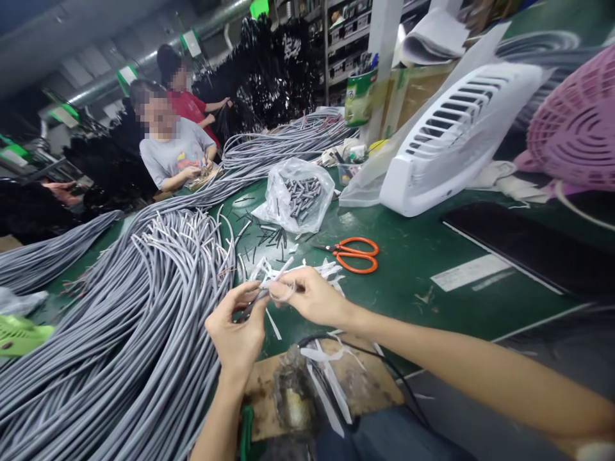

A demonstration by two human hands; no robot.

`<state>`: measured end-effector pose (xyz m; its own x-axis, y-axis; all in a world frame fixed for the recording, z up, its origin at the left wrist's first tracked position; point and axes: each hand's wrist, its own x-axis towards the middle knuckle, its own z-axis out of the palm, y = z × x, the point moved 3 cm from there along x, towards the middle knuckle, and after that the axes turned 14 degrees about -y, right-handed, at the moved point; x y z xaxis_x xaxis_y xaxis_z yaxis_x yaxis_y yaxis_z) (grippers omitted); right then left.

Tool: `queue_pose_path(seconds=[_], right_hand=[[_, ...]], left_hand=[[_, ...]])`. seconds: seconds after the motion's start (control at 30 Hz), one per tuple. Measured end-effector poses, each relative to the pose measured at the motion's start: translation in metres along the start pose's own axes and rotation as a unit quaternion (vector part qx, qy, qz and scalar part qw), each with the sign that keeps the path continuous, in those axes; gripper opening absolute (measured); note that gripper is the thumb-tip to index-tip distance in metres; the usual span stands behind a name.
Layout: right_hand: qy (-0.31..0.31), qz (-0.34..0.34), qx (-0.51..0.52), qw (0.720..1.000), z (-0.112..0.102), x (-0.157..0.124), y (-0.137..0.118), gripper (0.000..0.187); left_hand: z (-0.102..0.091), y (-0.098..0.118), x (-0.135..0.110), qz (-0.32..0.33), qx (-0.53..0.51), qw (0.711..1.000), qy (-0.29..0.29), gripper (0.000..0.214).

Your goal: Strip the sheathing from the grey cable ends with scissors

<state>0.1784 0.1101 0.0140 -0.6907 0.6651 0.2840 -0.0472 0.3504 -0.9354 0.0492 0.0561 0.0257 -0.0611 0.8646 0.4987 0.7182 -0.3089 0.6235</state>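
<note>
My left hand (237,330) is closed, pinching a grey cable (262,294) between thumb and fingers over the bench. Right beside it my right hand (314,296) is also closed, its fingertips on a thin whitish strip (283,291) at the cable's end. Whether that strip is loose or still part of the cable I cannot tell. White scraps (331,270) lie behind the hands. Scissors with orange handles (359,255) rest on the bench beyond my right hand. To the left spreads a large bundle of grey cables (139,333) with pale stripped ends.
A clear plastic bag (300,195) holds short dark tube pieces, with more scattered in front. A white fan (451,134) and a pink fan (576,121) stand at the right. A wooden board (369,384) lies below my hands. Two people (175,153) are across the bench.
</note>
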Motion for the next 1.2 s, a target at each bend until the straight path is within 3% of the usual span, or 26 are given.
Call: queue_pose_path(seconds=[0.13,0.23,0.37,0.47,0.57,0.67,1.0,1.2], right_hand=[[0.041,-0.013,-0.015,0.999,-0.005,-0.004,-0.007,0.053],[0.063,-0.053,-0.026,0.996,-0.007,-0.009,-0.015,0.05],[0.167,-0.092,-0.081,0.978,-0.014,-0.015,-0.021,0.042],[0.204,-0.122,-0.248,0.939,-0.013,-0.016,-0.022,0.032],[0.212,-0.154,-0.393,0.881,-0.008,-0.016,-0.021,0.026],[0.215,-0.158,-0.444,0.855,-0.007,-0.017,-0.02,0.025],[0.19,-0.158,-0.434,0.866,-0.008,-0.016,-0.023,0.029],[0.2,-0.168,-0.451,0.853,-0.007,-0.017,-0.026,0.031]], left_hand=[[0.006,-0.001,0.003,-0.017,-0.04,0.998,-0.048,0.011],[0.01,-0.005,0.006,-0.08,-0.132,0.986,-0.062,0.012],[0.013,-0.015,0.008,-0.193,-0.324,0.924,-0.06,0.028],[0.012,-0.017,0.008,-0.209,-0.388,0.894,-0.079,0.033],[0.01,-0.016,0.007,-0.194,-0.397,0.894,-0.08,0.032],[0.011,-0.014,0.006,-0.185,-0.392,0.897,-0.083,0.03],[0.009,-0.016,0.006,-0.175,-0.394,0.895,-0.11,0.029],[0.009,-0.014,0.006,-0.175,-0.394,0.896,-0.108,0.029]])
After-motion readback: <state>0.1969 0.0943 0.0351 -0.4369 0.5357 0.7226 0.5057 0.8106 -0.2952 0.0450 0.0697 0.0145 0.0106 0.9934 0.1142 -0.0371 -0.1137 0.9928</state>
